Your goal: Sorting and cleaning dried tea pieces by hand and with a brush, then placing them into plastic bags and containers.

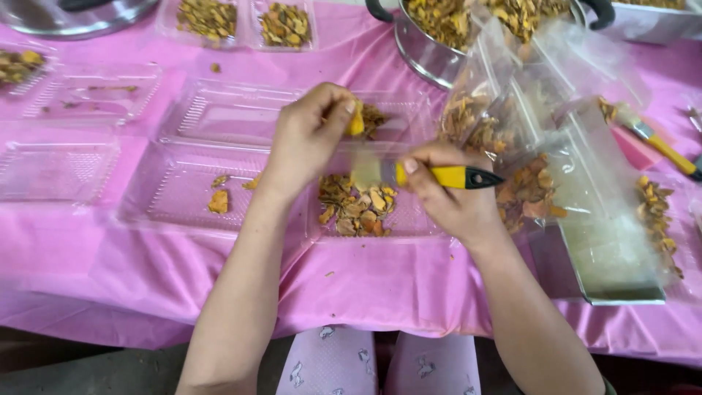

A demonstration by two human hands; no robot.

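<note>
In the head view, the left hand (pixel 311 135) is curled tight, pinching a small yellow-orange piece of root (pixel 356 121) between thumb and fingers above an open clear plastic clamshell tray (pixel 219 117). The right hand (pixel 446 194) is closed round the yellow-and-black handle of a small knife (pixel 457 177); its blade (pixel 368 170) is motion-blurred, pointing toward the left hand and close beneath the held piece.

Because the blade sits so near the left fingers, a slip could nick them, and the small piece could drop from the pinch. Peelings could also scatter past the tray onto the pink tablecloth (pixel 365 285).

Directly under the hands lies a heap of brown and orange peelings (pixel 357 207) in the tray's near half. Left of it, a few orange scraps (pixel 218 201) lie in another clear tray, with more clear trays (pixel 58 164) beyond. On the right, clear plastic bags of dried peel (pixel 512 139) lean against a steel pot (pixel 431 55) and crowd the right wrist. A second yellow-handled brush-like tool (pixel 658 143) lies far right.
</note>
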